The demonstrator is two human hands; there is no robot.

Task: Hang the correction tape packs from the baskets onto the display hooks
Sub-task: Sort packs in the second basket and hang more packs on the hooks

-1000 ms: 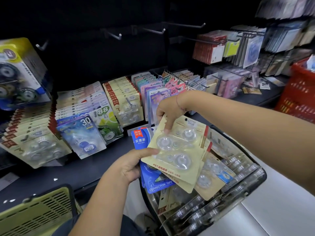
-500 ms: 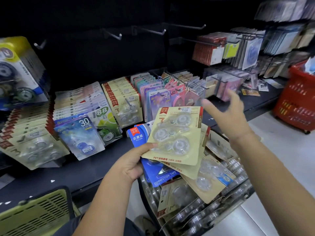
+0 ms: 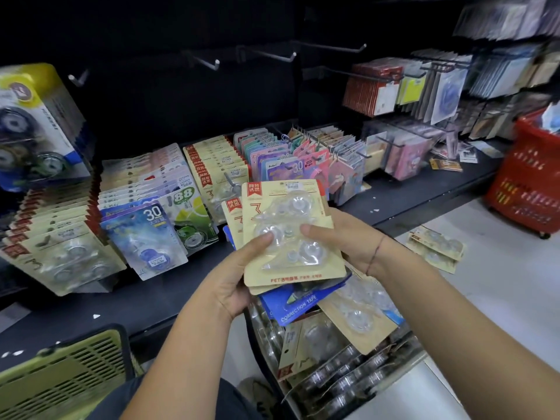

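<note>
Packs (image 3: 291,237) of correction tape, beige cards over a blue pack (image 3: 300,301), sit at centre view, clamped by the fingers of the left hand (image 3: 236,277) at their 7 o'clock and the right hand (image 3: 345,241) at their 3 o'clock. The black basket (image 3: 354,383) of more packs lies at 6 o'clock; full rows of hung packs (image 3: 145,201) at 10 o'clock hang beneath the bare hooks (image 3: 272,56) at 12 o'clock. A red basket (image 3: 527,189) stands at 3 o'clock, a green basket (image 3: 60,377) at 7 o'clock.
</note>
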